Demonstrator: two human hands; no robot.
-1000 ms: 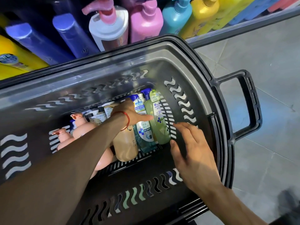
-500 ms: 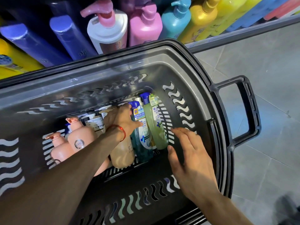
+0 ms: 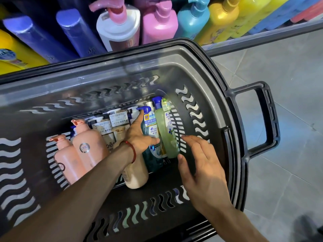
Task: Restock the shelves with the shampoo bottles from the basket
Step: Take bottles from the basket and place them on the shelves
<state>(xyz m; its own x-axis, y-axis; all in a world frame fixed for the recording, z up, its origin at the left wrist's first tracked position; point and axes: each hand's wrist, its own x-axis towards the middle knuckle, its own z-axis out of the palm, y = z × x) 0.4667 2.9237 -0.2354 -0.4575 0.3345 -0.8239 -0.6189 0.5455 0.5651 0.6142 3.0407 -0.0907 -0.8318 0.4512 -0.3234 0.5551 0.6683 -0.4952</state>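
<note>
- the shampoo bottles lay packed on their sides at the bottom of the basket: a teal bottle was wedged between a green bottle, which sat against the slotted wall, and a beige bottle, with pink pump bottles further left
- the left hand lay spread on the teal bottle, one finger reaching up to its blue pump and the thumb stretched across the label; nothing was curled round it yet, so a lift from that hold would likely have let the smooth bottle slide out
- the right hand hovered with fingers splayed and relaxed just beside the green bottle, thumb near its base; whether it touched was not clear
- the bottles were jammed tight, so dragging one out by its pump could have pulled a neighbour along or pressed the pump and squirted shampoo
- the shelf just beyond the basket's far rim looked crowded with tall pump bottles; pushing another in could have toppled one onto the tiled floor
</note>
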